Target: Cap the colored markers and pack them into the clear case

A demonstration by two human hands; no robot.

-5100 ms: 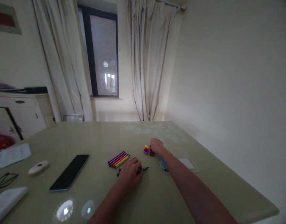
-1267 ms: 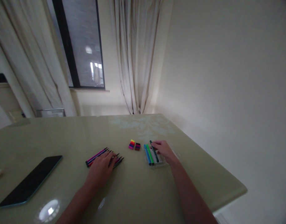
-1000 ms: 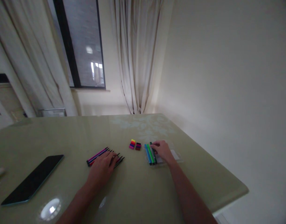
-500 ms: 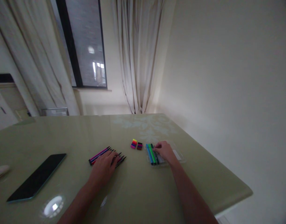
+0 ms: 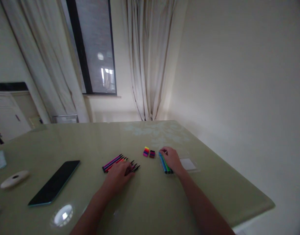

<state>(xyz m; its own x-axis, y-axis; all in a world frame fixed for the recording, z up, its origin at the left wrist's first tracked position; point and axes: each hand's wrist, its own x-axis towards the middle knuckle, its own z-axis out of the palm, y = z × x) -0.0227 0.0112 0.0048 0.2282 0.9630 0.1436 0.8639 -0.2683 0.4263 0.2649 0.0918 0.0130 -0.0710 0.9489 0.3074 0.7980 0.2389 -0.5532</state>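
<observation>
My left hand [image 5: 120, 171] lies flat, fingers spread, on a row of uncapped marker pens [image 5: 113, 161] in pink, purple, red and orange on the pale green table [image 5: 145, 202]. My right hand [image 5: 171, 157] rests with curled fingers on blue and green marker pens [image 5: 164, 164] that lie in a clear plastic case [image 5: 189, 164]. Whether it grips one I cannot make out. A small cluster of coloured pen caps [image 5: 149, 152] sits between the two hands.
A black phone [image 5: 54, 182] lies left of my left hand, with a white oval object [image 5: 11, 179] further left. The table's right edge [image 5: 257, 212] runs close to a wall. Curtains and a window stand behind the table.
The view has shifted, so everything sits further right in frame. My right hand has settled over the blue and green pens in the case. My left hand stays on the pen row.
</observation>
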